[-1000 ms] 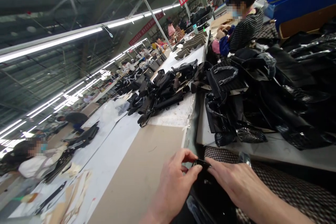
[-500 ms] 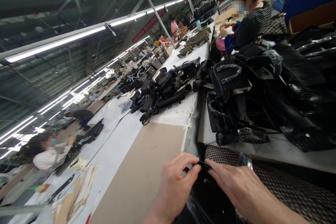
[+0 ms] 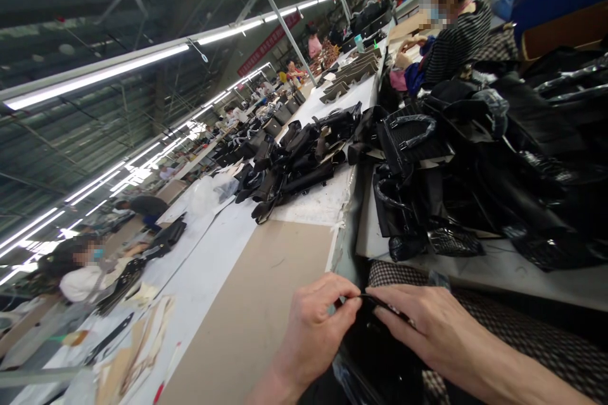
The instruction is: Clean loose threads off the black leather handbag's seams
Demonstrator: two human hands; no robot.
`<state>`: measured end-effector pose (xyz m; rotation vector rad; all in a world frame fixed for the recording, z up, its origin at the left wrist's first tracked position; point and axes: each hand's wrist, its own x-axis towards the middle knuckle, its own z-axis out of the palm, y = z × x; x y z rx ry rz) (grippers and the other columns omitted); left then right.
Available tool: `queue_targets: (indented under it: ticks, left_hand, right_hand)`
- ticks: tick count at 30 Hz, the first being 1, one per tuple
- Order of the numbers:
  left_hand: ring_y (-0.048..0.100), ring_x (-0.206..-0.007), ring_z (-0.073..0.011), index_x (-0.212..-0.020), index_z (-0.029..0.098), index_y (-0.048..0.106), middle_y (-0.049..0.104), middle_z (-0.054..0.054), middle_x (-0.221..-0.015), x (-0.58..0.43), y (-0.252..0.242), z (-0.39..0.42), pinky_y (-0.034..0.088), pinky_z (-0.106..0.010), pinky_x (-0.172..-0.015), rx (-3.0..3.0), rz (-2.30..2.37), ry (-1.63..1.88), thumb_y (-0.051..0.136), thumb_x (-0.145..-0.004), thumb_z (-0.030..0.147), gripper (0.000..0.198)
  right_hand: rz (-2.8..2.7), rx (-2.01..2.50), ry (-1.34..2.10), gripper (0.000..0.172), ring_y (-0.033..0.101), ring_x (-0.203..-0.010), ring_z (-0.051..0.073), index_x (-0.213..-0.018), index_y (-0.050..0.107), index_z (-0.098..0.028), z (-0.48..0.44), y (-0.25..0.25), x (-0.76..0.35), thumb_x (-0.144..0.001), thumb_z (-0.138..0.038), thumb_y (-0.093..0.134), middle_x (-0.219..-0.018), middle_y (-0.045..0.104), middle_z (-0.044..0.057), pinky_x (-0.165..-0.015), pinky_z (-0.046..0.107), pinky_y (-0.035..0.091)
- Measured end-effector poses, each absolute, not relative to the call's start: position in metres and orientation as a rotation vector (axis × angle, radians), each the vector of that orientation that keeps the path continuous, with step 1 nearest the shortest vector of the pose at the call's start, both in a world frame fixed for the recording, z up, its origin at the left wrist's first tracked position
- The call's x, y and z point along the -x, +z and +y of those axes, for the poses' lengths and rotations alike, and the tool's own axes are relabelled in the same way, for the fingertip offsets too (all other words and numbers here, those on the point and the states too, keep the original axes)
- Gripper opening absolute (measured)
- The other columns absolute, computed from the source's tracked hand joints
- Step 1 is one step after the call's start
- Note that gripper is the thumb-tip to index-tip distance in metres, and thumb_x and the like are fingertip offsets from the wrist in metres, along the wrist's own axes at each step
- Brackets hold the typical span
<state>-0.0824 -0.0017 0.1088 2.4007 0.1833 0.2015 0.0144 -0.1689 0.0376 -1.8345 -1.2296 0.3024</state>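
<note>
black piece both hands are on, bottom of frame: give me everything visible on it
The black piece is glossy, like patent leather or plastic-coated material. It lies low in the view, beside the tan table edge, above checked fabric. The left hand and right hand pinch a thin strip at its top edge between fingertips. Its lower part runs out of view; its full shape cannot be told.

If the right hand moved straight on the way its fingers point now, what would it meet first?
Probably the left hand: the right hand points leftward along the black strip both pinch, fingertips nearly touching.
</note>
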Motion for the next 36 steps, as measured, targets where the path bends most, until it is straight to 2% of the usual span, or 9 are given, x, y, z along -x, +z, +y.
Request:
queue_targets:
  ticks: [3,6,10,14,19,21,25,29,36]
  left_hand:
    - [0.060,-0.072,-0.0137,-0.077,0.017,0.070,0.067,-0.002,-0.077,0.082,0.113,-0.001,0.046,-0.022,-0.070,-2.339,0.229,0.159,0.060,-0.085,0.011,0.014]
    - [0.059,-0.071,-0.0136,-0.074,0.017,0.070,0.067,-0.001,-0.076,0.082,0.115,0.003,0.045,-0.022,-0.070,-2.271,0.310,0.091,0.062,-0.082,0.013,0.012]
    - [0.055,-0.067,-0.0120,-0.073,0.016,0.069,0.064,0.001,-0.070,0.079,0.111,0.011,0.043,-0.021,-0.066,-2.111,0.421,-0.020,0.067,-0.077,0.018,0.004]
    - [0.056,-0.063,-0.0111,-0.079,0.014,0.068,0.063,0.000,-0.070,0.081,0.114,0.013,0.045,-0.021,-0.062,-1.948,0.508,-0.130,0.070,-0.076,0.022,0.009]
    - [0.064,-0.097,-0.0222,-0.119,0.022,0.062,0.069,-0.007,-0.113,0.112,0.124,-0.016,0.052,-0.030,-0.088,-2.183,0.695,0.119,0.078,-0.068,0.020,0.052]
    - [0.065,-0.090,-0.0224,-0.113,0.026,0.065,0.070,-0.005,-0.109,0.125,0.120,-0.030,0.054,-0.030,-0.082,-2.289,0.834,0.244,0.078,-0.067,0.022,0.048]
    - [0.065,-0.068,-0.0161,-0.090,0.025,0.069,0.071,0.000,-0.086,0.134,0.103,-0.039,0.053,-0.025,-0.067,-2.325,0.918,0.403,0.070,-0.080,0.031,0.012]
    - [0.063,-0.068,-0.0147,-0.082,0.022,0.071,0.069,-0.001,-0.079,0.128,0.092,-0.033,0.050,-0.020,-0.059,-2.284,0.841,0.448,0.061,-0.087,0.030,0.013]
    - [0.060,-0.065,-0.0126,-0.077,0.020,0.069,0.066,0.001,-0.074,0.130,0.087,-0.026,0.047,-0.020,-0.064,-2.289,0.762,0.487,0.061,-0.087,0.022,0.014]
  right_hand:
    - [-1.234,1.690,0.429,0.015,0.070,-0.093,0.021,-0.104,0.066,-0.025,-0.166,0.047,-0.021,-0.097,-0.020,0.054,-0.105,0.073,0.002,-0.077,0.026,0.050]
    - [-1.287,1.647,0.434,0.013,0.070,-0.084,0.019,-0.099,0.067,-0.023,-0.160,0.048,-0.024,-0.098,-0.021,0.055,-0.097,0.073,0.001,-0.071,0.024,0.048]
    - [-1.401,1.684,0.263,0.032,0.065,-0.061,0.017,-0.098,0.070,-0.017,-0.154,0.042,-0.020,-0.104,-0.020,0.039,-0.071,0.068,0.002,-0.059,0.026,0.044]
    - [-1.391,1.647,0.170,0.039,0.064,-0.055,0.015,-0.090,0.072,-0.017,-0.152,0.037,-0.016,-0.105,-0.021,0.036,-0.069,0.068,0.004,-0.054,0.024,0.045]
    - [-1.288,1.665,0.136,0.034,0.072,-0.066,0.018,-0.098,0.075,-0.020,-0.151,0.030,-0.017,-0.101,-0.020,0.041,-0.082,0.075,0.006,-0.063,0.024,0.055]
    - [-1.261,1.681,0.133,0.034,0.074,-0.071,0.020,-0.099,0.076,-0.019,-0.151,0.028,-0.018,-0.101,-0.021,0.042,-0.089,0.077,0.007,-0.068,0.026,0.058]
    - [-1.244,1.684,0.142,0.035,0.075,-0.075,0.022,-0.105,0.076,-0.017,-0.153,0.025,-0.019,-0.101,-0.023,0.042,-0.096,0.078,0.009,-0.075,0.030,0.061]
    - [-1.228,1.680,0.183,0.035,0.075,-0.077,0.022,-0.105,0.076,-0.017,-0.153,0.020,-0.019,-0.101,-0.025,0.042,-0.100,0.077,0.009,-0.079,0.032,0.060]
    - [-1.158,1.639,0.426,0.027,0.071,-0.081,0.021,-0.105,0.074,-0.021,-0.150,0.028,-0.024,-0.096,-0.023,0.049,-0.093,0.076,0.004,-0.078,0.032,0.055]
